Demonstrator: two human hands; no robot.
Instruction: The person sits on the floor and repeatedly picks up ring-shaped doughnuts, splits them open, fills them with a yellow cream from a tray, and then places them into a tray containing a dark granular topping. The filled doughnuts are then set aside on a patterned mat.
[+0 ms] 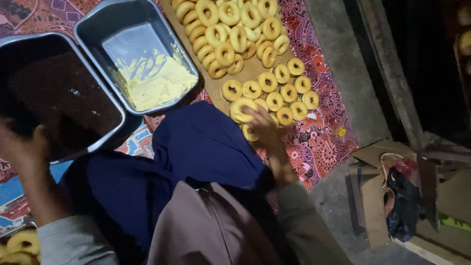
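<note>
Right hand fingers on a ring doughnut, left hand at dark tray

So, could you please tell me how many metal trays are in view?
2. One tray sits near the top, holding yellow cream. The other tray, filled with dark brown topping, lies at the left beside the left hand. None seem hidden.

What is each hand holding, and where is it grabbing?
The right hand pinches a ring doughnut by its near edge. The left hand touches the dark tray at its near rim; its grip is too blurred to tell.
</note>
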